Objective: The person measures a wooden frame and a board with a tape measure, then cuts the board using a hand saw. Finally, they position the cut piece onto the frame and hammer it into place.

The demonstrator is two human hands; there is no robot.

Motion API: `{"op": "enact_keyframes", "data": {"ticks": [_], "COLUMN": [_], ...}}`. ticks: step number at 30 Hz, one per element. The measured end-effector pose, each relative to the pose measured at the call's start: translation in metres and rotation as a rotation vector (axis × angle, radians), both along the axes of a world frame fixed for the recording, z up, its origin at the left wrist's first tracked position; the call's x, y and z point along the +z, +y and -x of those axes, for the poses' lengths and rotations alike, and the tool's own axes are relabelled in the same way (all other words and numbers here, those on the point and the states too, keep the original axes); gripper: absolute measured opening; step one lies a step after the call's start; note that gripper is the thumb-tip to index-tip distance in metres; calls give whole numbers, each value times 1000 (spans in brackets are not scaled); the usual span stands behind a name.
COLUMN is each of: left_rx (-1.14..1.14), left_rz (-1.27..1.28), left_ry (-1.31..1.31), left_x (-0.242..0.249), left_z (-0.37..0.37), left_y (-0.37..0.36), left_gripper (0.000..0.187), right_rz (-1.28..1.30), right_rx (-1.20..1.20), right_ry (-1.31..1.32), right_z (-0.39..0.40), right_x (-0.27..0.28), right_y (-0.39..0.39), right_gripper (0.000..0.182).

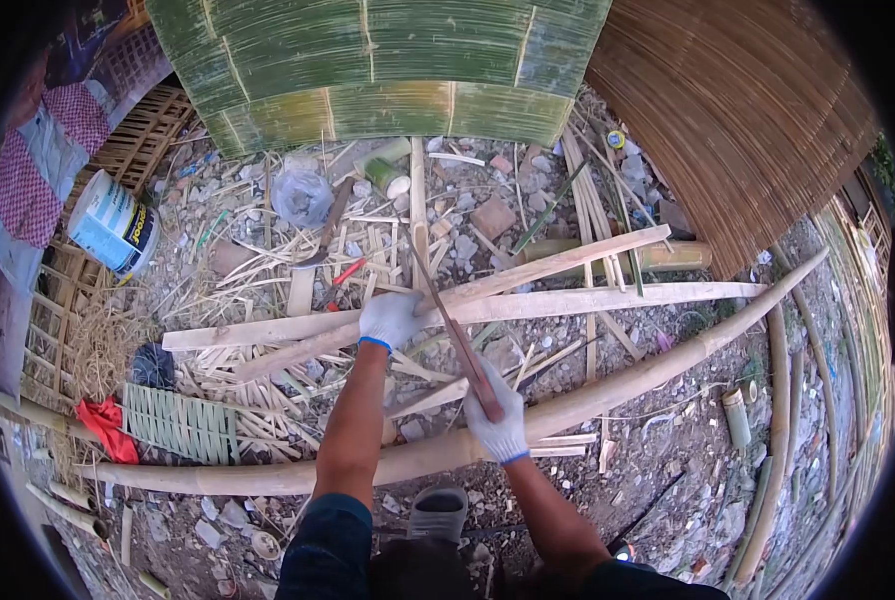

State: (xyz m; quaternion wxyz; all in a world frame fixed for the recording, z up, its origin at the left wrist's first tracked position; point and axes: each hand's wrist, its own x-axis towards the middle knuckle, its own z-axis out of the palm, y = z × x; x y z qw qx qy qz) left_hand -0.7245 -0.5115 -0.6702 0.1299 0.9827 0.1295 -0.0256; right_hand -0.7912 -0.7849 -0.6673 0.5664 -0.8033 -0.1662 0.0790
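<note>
My left hand [392,318], in a white work glove, is closed around a long pale wooden strip [558,262] that slants up to the right. A second pale strip [628,298] lies beneath it, crossing at a shallow angle. My right hand [496,422], also gloved, grips the brown wooden handle of a long knife [460,342]. Its thin blade, seen nearly edge-on, points away from me and passes over both strips just right of my left hand. A thick bamboo pole [608,398] lies crosswise under my forearms.
Bamboo shavings [258,400] and rubble cover the ground. A green woven bamboo panel [368,50] and a brown slatted mat [748,110] stand ahead. A white bucket [108,222], another wooden-handled blade [334,220] and a plastic bag [302,197] lie to the left.
</note>
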Motion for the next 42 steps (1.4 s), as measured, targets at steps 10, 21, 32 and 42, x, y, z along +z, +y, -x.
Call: {"op": "enact_keyframes", "data": {"ticks": [10,21,32,42], "left_rx": [13,58,39,10], "left_rz": [5,-1,4,-13], "left_ry": [-10,-15,4,3], "left_x": [-7,-11,-14,-14], "left_z": [1,-4,-4,-5], "left_y": [0,-3,-2,2], "left_gripper": [47,49,45,43], "right_rz": [-159,70,-84,30], "right_rx": [3,-12,31,5], "right_ry": [-12,53,-120,-29], "right_z": [-36,16,30,16], "right_x": [5,-7,-36,-27], "right_y": [47,-14,-57,-29], "right_gripper": [51,58,51,54]}}
